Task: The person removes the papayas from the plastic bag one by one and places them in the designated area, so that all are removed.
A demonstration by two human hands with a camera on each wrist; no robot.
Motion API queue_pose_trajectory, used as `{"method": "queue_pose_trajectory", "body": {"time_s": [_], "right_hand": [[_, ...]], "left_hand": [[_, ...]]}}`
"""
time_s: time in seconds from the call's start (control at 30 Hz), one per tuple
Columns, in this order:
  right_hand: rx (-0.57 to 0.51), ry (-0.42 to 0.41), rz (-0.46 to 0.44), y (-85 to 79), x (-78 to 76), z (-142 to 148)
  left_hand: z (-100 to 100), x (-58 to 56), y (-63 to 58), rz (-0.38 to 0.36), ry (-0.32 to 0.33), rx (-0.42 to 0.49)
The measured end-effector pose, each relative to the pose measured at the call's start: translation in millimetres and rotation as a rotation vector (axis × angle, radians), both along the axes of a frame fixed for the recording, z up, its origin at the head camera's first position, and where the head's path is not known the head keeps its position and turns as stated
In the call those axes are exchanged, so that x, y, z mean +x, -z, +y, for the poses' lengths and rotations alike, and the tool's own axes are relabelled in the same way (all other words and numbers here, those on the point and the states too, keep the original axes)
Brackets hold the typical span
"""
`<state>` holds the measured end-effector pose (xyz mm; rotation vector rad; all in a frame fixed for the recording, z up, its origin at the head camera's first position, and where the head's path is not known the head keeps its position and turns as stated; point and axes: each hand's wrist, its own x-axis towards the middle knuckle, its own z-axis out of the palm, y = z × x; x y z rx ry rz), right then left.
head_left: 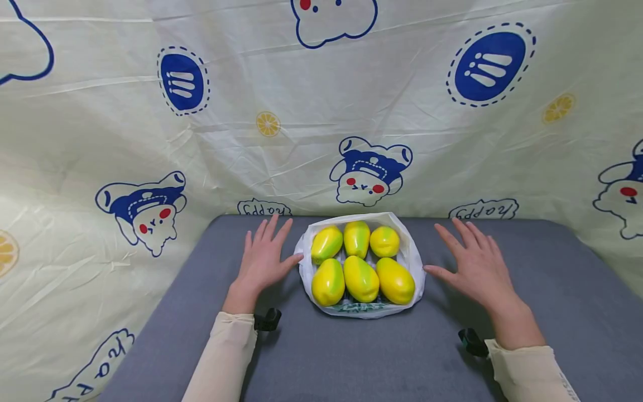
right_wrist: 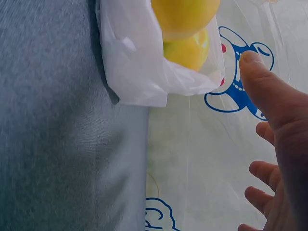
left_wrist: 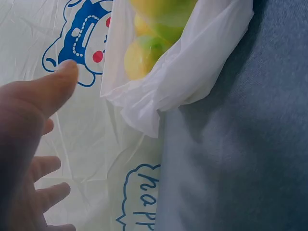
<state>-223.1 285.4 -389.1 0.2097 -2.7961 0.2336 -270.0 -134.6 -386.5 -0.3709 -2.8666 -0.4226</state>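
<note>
Several yellow-green mangoes [head_left: 361,279] lie in two rows inside an opened white plastic bag [head_left: 416,262], its sides standing up round them. To the left of the bag is my left hand [head_left: 262,262], palm down with fingers spread and nothing held. Its thumb [left_wrist: 62,82] reaches toward the bag's edge, with a gap showing in the left wrist view. On the other side, my right hand [head_left: 479,273] is spread too and holds nothing. The right thumb [right_wrist: 267,86] points at the bag and is apart from it in the right wrist view.
A grey cloth-covered table [head_left: 361,357] carries the bag near its far edge. Behind and at the left hangs a pale curtain [head_left: 241,162] printed with cartoon bears and orange slices. Both wrists wear a small black camera [head_left: 268,320].
</note>
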Motion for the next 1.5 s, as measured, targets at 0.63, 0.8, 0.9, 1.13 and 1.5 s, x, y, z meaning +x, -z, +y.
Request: {"method": "queue_pose_trajectory", "body": {"time_s": [0.63, 0.8, 0.9, 1.13, 1.5], "right_hand": [[-0.527, -0.259, -0.193, -10.7, 3.0, -34], [-0.564, -0.336, -0.255, -2.8, 0.7, -44], [-0.558, -0.356, -0.288, 2.1, 0.2, -46], [-0.561, -0.391, -0.379, 11.9, -0.4, -45], [-0.534, -0.430, -0.440, 23.4, -2.8, -48]], "left_hand": [[13, -4.8, 19.7, -0.127, 0.025, 0.315], [20, -6.9, 30.5, -0.107, 0.062, 0.422], [24, -8.5, 37.2, -0.114, 0.077, 0.483], [32, -11.0, 44.3, -0.149, 0.053, 0.645], [37, -14.8, 53.0, -0.284, -0.018, 0.985]]}}
